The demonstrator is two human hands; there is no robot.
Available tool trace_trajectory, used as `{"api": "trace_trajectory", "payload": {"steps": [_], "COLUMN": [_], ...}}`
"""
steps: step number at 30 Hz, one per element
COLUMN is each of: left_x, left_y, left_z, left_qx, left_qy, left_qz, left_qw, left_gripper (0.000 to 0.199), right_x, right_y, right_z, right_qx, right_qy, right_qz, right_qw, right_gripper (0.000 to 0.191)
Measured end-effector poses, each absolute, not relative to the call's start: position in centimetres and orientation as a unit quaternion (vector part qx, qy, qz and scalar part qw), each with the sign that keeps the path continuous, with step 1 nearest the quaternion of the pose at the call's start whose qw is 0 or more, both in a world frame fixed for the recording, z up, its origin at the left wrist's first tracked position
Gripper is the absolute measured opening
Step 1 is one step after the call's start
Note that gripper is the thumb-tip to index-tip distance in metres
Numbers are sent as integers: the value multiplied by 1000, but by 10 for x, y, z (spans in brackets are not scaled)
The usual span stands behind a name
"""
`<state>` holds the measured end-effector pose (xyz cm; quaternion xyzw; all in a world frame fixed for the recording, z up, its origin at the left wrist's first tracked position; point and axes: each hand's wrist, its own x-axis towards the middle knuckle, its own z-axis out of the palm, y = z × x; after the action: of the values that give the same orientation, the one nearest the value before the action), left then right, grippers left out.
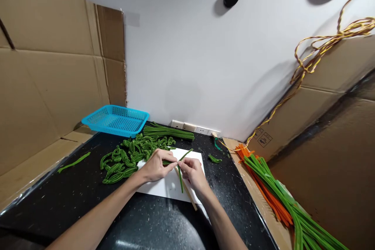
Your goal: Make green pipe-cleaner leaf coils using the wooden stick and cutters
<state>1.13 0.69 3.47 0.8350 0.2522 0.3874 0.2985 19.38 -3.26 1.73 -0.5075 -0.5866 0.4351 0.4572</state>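
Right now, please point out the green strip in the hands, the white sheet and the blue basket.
Green strip [180,179]: head view, its lower length.
White sheet [164,189]: head view, bare front part.
Blue basket [120,122]: head view, inside floor.

Basket [111,129] behind loops [136,158] (left side)

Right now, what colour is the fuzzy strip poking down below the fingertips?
The strip is green, shown best in the head view.

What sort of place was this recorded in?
Probably a small craft work corner, though I can't tell whether at home or in a workshop: a black tabletop flanked by cardboard, a pile of looped green stems, and straight green stems bundled at the right.
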Motion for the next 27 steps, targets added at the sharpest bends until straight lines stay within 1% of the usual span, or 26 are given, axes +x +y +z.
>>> {"api": "trace_trajectory", "payload": {"steps": [3, 5, 7, 11, 14, 20, 24, 27], "left_x": [13, 14, 14, 14, 13, 15, 22, 28], "left_y": [6, 7, 10, 16, 19, 23, 23, 20], "left_z": [31, 27, 24, 23, 24, 20, 11, 9], "left_qx": [840, 825, 796, 753, 746, 725, 644, 583], "left_qy": [251, 258, 267, 279, 278, 276, 325, 339], "left_qz": [390, 401, 412, 398, 378, 395, 407, 422], "left_qw": [281, 303, 354, 443, 472, 493, 560, 605], "left_gripper": [26, 25, 23, 26, 25, 23, 35, 46], "right_x": [196, 196, 196, 196, 198, 200, 197, 195], "right_y": [-28, -28, -29, -33, -34, -34, -33, -32], "right_z": [14, 15, 18, 24, 27, 27, 23, 21], "right_qx": [-493, -488, -489, -498, -491, -487, -458, -443], "right_qy": [-583, -587, -606, -670, -684, -646, -604, -580], "right_qz": [470, 468, 433, 319, 299, 335, 397, 411], "right_qw": [443, 445, 454, 449, 449, 482, 517, 546], "right_gripper": [44, 42, 38, 33, 33, 31, 30, 30]}}
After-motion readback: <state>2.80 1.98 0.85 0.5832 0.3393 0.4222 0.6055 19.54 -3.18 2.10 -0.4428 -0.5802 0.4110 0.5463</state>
